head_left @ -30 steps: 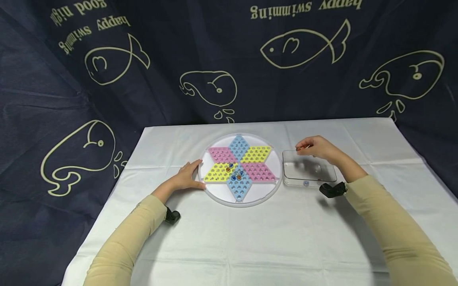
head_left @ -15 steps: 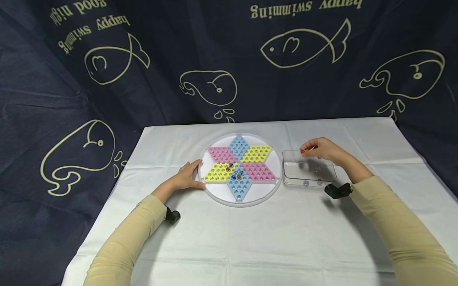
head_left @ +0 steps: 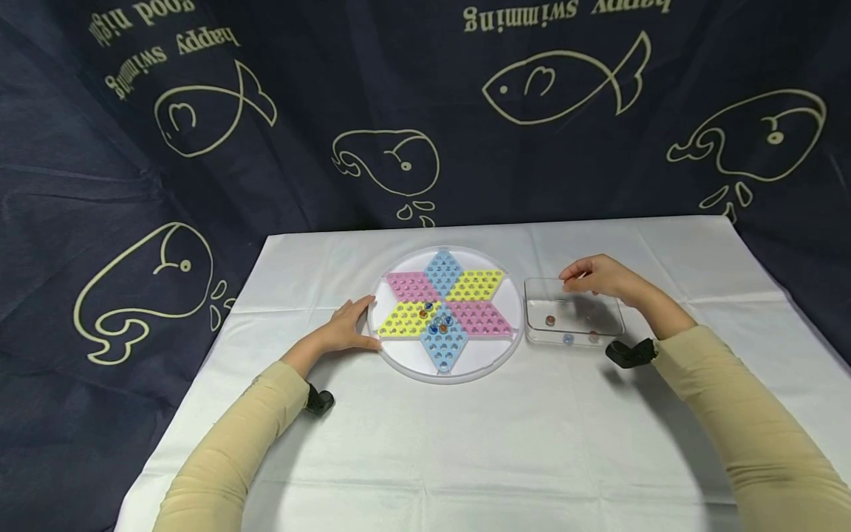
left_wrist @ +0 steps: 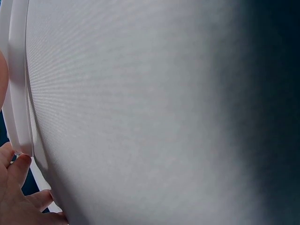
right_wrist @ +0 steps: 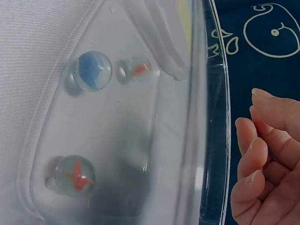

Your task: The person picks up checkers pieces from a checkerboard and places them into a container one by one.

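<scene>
My left hand [head_left: 342, 329] rests against the left rim of a round Chinese checkers board [head_left: 392, 358], thumb and fingers spread along its edge. In the left wrist view, fingertips [left_wrist: 24, 159] touch the white rim. Several marbles [head_left: 443, 329] sit in the holes of the board's yellow and blue points. My right hand [head_left: 595, 275] hovers above the back of a clear plastic box [head_left: 575, 303], loosely curled and holding nothing. Inside the box lie a blue marble [right_wrist: 92, 71], a red-streaked marble [right_wrist: 77, 176] and another reddish marble [right_wrist: 139, 69].
The board and box stand side by side on a white tablecloth [head_left: 425, 443]. A dark blue curtain [head_left: 299, 89] with fish drawings hangs behind the table. Black wrist cameras [head_left: 630, 353] sit at both sleeves.
A reddish marble has left my right fingertips and now shows inside the box. My right hand has shifted slightly right since a second ago; my left hand has stayed at the board's rim.
</scene>
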Demonstrator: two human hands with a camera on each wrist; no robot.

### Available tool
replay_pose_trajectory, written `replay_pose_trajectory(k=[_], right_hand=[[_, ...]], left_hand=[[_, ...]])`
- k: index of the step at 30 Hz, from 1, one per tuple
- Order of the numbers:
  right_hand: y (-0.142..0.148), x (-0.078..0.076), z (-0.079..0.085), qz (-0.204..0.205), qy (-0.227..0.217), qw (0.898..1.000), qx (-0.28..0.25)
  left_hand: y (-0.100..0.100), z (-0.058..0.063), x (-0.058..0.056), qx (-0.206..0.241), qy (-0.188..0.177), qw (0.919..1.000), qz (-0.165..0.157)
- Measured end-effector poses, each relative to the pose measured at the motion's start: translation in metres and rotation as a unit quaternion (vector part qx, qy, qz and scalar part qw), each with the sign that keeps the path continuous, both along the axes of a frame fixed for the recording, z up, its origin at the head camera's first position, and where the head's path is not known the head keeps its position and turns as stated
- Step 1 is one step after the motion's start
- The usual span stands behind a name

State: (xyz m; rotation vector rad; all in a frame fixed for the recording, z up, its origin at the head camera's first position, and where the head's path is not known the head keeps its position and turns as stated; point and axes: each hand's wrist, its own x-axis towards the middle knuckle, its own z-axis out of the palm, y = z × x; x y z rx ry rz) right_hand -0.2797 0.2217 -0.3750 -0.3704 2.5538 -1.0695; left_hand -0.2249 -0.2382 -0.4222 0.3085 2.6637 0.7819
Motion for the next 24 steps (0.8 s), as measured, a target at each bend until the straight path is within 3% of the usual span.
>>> replay_pose_trajectory(k=[10,24], right_hand=[[-0.010,0.000,0.003,0.012,0.001,1.000,-0.012],[-0.056,-0.004,0.002,0.030,-0.008,0.998,-0.045]], left_hand=[[0.000,0.000,0.000,0.000,0.002,1.0000,-0.004],[0.000,0.001,0.000,0.005,0.001,1.0000,-0.006]])
